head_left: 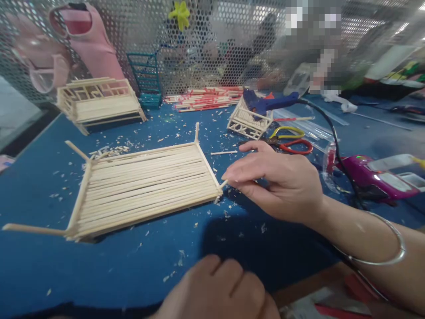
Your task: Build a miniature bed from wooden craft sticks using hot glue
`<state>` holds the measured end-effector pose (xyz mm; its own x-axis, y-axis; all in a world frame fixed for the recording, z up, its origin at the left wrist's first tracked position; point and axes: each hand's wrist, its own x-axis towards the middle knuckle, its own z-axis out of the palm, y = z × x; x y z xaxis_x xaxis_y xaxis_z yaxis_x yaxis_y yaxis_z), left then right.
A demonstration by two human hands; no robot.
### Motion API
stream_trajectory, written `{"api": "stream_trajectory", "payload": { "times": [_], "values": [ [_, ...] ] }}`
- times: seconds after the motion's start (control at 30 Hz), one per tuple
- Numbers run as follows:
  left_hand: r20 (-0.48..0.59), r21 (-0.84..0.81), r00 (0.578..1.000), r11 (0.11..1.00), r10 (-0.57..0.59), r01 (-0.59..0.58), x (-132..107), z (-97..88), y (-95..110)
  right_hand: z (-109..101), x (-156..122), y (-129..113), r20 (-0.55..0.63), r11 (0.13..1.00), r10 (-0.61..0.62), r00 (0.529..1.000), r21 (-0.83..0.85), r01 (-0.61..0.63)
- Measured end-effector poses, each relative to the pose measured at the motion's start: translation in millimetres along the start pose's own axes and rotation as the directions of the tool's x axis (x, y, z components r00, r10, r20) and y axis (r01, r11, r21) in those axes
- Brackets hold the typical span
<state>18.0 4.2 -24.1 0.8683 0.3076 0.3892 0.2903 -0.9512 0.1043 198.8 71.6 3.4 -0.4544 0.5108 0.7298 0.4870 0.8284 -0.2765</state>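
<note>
A flat panel of thin wooden sticks [146, 186] lies on the blue table, with a short post sticking out at each corner. My right hand [275, 181] is at its near right corner, thumb and forefinger pinched on the small wooden stick [224, 183] there. At the bottom, close to the table's near edge, my left hand [222, 292] is closed with knuckles up; whatever its curled fingers may hold is hidden. One loose stick [224, 153] lies beyond my right fingertips.
Behind stand a stick-built bench [102, 106], a teal rack [149, 84] and red-tipped sticks [206, 97]. A small stick frame [249, 122] sits under a blue glue gun [272, 103]. Pliers [295, 146] and a purple tool [381, 175] with a black cable lie right. Perforated mesh [212, 26] closes the back.
</note>
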Motion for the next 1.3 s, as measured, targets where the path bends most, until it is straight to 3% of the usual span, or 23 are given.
{"api": "stream_trajectory", "payload": {
  "times": [0.13, 0.3, 0.5, 0.6, 0.93, 1.1, 1.3],
  "values": [
    [0.142, 0.074, 0.971, 0.98, -0.193, 0.184, 3.7, -6.9, -6.4, -0.2, 1.2, -0.6, 0.019, 1.0, 0.011, 1.0, -0.015, -0.011],
    [0.145, 0.22, 0.93, 0.927, -0.338, 0.302, 3.3, -9.4, -6.1, -0.1, 1.8, -0.7, 0.03, 1.0, 0.016, 0.999, -0.027, -0.015],
    [0.208, -0.036, 0.883, 0.899, -0.421, 0.437, 16.8, -4.0, -19.8, -0.8, 2.4, -0.9, 0.064, 0.998, 0.042, 0.997, -0.049, -0.039],
    [0.23, -0.077, 0.857, 0.869, -0.462, 0.489, 24.0, -3.8, -24.8, -1.0, 2.1, 0.2, 0.078, 0.998, 0.031, 0.996, -0.053, -0.027],
    [0.277, 0.145, 0.89, 0.932, -0.362, 0.333, 35.5, 4.7, -17.4, 0.6, 2.5, -0.2, 0.055, 0.999, 0.011, 0.998, -0.051, -0.008],
    [0.23, 0.118, 0.912, 0.94, -0.34, 0.321, 24.8, -8.4, -14.8, 0.2, 2.4, 0.7, 0.035, 0.999, 0.001, 0.999, -0.033, 0.0],
    [0.169, 0.065, 0.898, 0.914, -0.405, 0.4, -1.5, -30.8, -32.2, -0.4, 1.6, 1.9, 0.035, 0.999, 0.005, 0.999, -0.038, -0.004]
  ]
}}
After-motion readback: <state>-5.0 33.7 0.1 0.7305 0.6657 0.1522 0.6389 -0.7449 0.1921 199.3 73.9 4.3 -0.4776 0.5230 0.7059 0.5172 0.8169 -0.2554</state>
